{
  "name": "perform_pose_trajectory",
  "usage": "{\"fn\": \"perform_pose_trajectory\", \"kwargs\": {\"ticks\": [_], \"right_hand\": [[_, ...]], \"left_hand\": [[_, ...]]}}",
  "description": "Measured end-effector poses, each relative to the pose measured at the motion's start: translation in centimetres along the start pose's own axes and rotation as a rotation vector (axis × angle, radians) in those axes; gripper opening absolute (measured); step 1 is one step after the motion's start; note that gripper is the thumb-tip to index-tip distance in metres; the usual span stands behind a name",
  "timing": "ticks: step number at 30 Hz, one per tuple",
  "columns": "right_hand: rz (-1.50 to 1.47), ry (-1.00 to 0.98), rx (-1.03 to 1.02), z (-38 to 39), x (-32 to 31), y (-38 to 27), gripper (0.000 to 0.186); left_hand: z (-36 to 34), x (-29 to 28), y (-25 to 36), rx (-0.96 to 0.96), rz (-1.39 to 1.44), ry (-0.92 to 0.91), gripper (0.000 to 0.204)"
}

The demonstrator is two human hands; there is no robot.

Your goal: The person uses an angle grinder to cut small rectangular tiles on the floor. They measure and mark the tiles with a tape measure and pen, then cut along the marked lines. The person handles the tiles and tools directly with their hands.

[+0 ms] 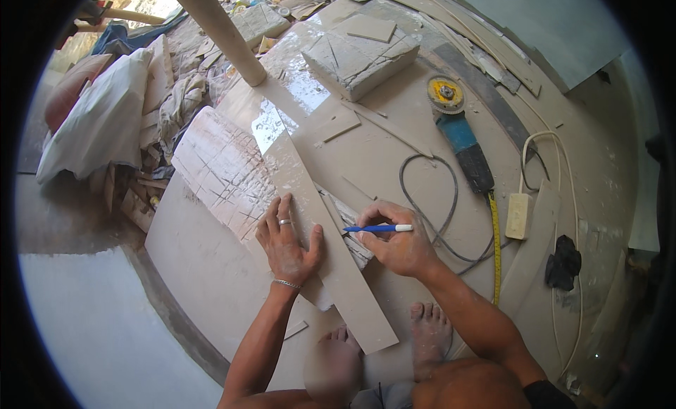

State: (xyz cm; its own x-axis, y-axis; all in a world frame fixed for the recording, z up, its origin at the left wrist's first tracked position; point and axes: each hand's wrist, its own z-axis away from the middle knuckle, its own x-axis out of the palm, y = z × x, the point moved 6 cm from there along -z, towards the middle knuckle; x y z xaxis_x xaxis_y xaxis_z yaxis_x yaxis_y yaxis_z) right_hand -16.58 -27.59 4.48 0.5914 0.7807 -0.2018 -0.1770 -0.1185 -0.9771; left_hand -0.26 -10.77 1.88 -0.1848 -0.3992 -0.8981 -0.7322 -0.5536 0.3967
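Note:
A long narrow tile strip (352,289) lies slantwise across a scored, whitish block (222,162). My left hand (287,245), with a ring and a bracelet, rests with fingers spread on the strip and the block's edge. In my right hand (401,240) is a blue pen (377,228) with a white end, pinched between thumb and fingers. Its tip points left, close to the strip's right edge; whether it touches cannot be made out. An angle grinder (461,145) with a toothed disc and teal body lies farther off to the right.
A yellow tape measure (496,250) stretches below the grinder. Dark cable (412,190) loops nearby. At the right are a cream extension socket (519,215) and a black bag-like bundle (564,262). A second scored block (362,60), a pole (225,35) and rubble stand farther back.

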Motion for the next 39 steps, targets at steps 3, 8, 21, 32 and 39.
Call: {"fn": "perform_pose_trajectory", "kwargs": {"ticks": [3, 8, 21, 32, 39], "right_hand": [[0.011, -0.010, 0.019, 0.3, 0.3, 0.0, 0.015], [0.073, -0.014, -0.031, 0.1, 0.9, 0.1, 0.013], [0.090, -0.032, -0.086, -2.4, 1.8, 0.3, 0.017], [0.160, -0.028, -0.154, -1.1, 2.0, -0.4, 0.015], [0.069, -0.055, -0.108, -5.4, 3.3, -0.2, 0.010]], "left_hand": [[0.0, 0.0, 0.1, 0.002, -0.010, 0.010, 0.082], [0.0, 0.1, 0.1, 0.002, -0.012, 0.009, 0.082], [-0.1, 0.0, 0.1, 0.002, -0.010, 0.007, 0.082], [-0.1, -0.1, 0.3, 0.002, -0.012, 0.008, 0.083], [-0.2, -0.1, 0.2, 0.008, -0.021, -0.005, 0.084]]}}
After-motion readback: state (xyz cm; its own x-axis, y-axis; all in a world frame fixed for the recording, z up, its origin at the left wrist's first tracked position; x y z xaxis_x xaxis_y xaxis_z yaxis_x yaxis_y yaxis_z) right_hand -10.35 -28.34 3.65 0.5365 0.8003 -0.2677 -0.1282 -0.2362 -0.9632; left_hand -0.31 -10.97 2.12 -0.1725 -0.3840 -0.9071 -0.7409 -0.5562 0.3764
